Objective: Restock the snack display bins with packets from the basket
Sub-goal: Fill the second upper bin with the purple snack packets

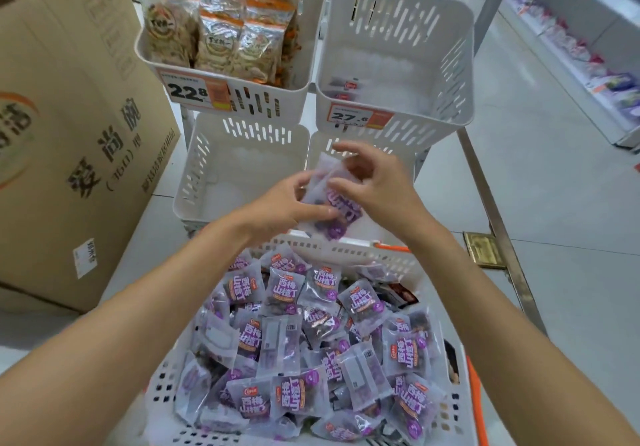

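Note:
A white basket (446,407) below me is heaped with several purple-and-white snack packets (287,293). Above its far rim, both hands hold a small stack of the same purple packets (337,212). My left hand (287,203) grips the stack from the left, thumb on its front. My right hand (374,182) pinches its upper right side with curled fingers. The held stack hovers in front of the lower right bin (405,158). The upper right display bin (394,65), priced 27.6, shows only a couple of packets at its front.
The upper left bin (228,33), tagged 22.8, is full of orange-topped snack bags. The lower left bin (239,168) holds nothing visible. A big cardboard box (69,127) stands at the left. A metal rack leg (495,213) and a store aisle lie to the right.

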